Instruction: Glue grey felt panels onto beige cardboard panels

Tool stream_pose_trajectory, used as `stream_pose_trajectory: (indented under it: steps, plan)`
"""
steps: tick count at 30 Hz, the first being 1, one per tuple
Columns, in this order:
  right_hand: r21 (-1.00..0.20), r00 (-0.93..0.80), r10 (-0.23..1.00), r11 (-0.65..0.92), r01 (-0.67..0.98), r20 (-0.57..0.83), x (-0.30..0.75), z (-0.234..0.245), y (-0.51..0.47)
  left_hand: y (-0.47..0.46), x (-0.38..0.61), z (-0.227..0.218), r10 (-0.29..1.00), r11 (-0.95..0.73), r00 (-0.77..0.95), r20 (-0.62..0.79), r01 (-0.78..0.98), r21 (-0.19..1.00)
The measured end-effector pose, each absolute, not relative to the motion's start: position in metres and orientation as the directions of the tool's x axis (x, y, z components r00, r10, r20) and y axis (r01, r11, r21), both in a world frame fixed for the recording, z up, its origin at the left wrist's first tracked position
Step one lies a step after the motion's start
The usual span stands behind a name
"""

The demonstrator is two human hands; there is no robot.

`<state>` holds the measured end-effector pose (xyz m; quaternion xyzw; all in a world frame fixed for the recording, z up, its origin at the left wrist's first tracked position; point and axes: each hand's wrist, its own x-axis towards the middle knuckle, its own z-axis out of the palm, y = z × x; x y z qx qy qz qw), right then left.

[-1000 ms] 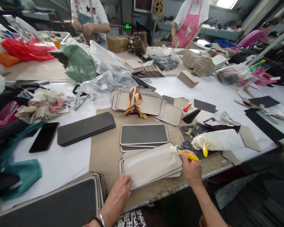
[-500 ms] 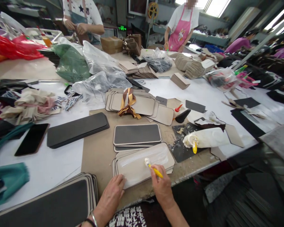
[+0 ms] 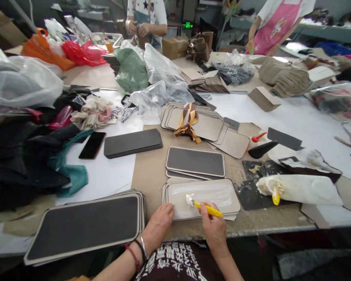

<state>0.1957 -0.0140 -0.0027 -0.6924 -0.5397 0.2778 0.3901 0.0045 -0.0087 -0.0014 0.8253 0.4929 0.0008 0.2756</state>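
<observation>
My right hand point(image 3: 214, 224) is closed round the yellow handle of a small brush point(image 3: 208, 208), its bristles loaded with white paste. The brush tip meets a beige rounded panel point(image 3: 204, 191), the top one of a small stack, which carries white streaks. My left hand point(image 3: 160, 218) lies at the panel's lower left corner, fingers stretched out and touching its edge. Right of the stack lies a white paste-smeared container point(image 3: 310, 187), with a second yellow handle point(image 3: 276, 196) at its mouth. Just behind are dark panels with beige borders point(image 3: 195, 161).
Large dark panels point(image 3: 90, 222) are piled at front left. Dark strips point(image 3: 133, 143) and a phone point(image 3: 93, 145) lie behind them. A ribbon-tied bundle of beige panels point(image 3: 207, 124) sits mid-table. Two people stand across the table, near plastic bags point(image 3: 131, 68) and a cardboard box point(image 3: 174, 47).
The view has swung left, so things on the table appear farther right. The brush has shifted left across the panel. My left hand stays at the panel's corner.
</observation>
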Motion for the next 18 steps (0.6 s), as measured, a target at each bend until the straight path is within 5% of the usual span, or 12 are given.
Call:
stream_pose_trajectory:
  steps: [5, 12, 18]
  plan:
    - [-0.936, 0.192, 0.970, -0.202, 0.288, -0.150, 0.163, -0.007, -0.001, -0.012, 0.005, -0.004, 0.817, -0.374, 0.510, -0.270, 0.824, 0.426]
    - [-0.843, 0.294, 0.955, -0.187, 0.503, -0.037, 0.189, -0.009, 0.001, -0.014, 0.004, -0.020, 0.797, -0.421, 0.537, -0.276, 0.823, 0.382]
    - [-0.890, 0.156, 0.986, -0.128, 0.437, -0.065, 0.159, -0.003, 0.012, -0.014, 0.004, -0.024, 0.819, -0.409, 0.531, -0.218, 0.807, 0.427]
